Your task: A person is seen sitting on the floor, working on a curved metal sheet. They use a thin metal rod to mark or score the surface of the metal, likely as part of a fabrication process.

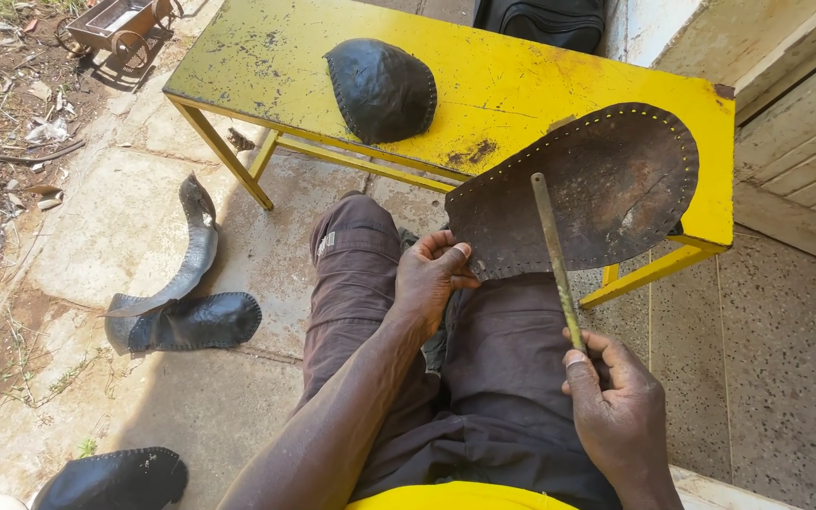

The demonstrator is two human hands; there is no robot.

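Note:
My left hand [432, 279] grips the lower edge of a large dark sole-shaped sheet [606, 179] with punched holes along its rim; the sheet leans from my lap against the yellow metal table [521, 85]. My right hand [616, 401] holds the lower end of a thin metal rod [552, 247], which rises across the sheet's face. A black domed leather piece [382, 87] lies on the table top, apart from both hands. I sit with brown trousers [493, 368] under the work.
On the concrete floor to the left lie a curved strip of rubber [195, 250] and a black stitched sole piece [195, 323]; another black piece [115, 480] sits at bottom left. A small rusty toy cart [115, 24] stands far left. A black bag [545, 19] is behind the table.

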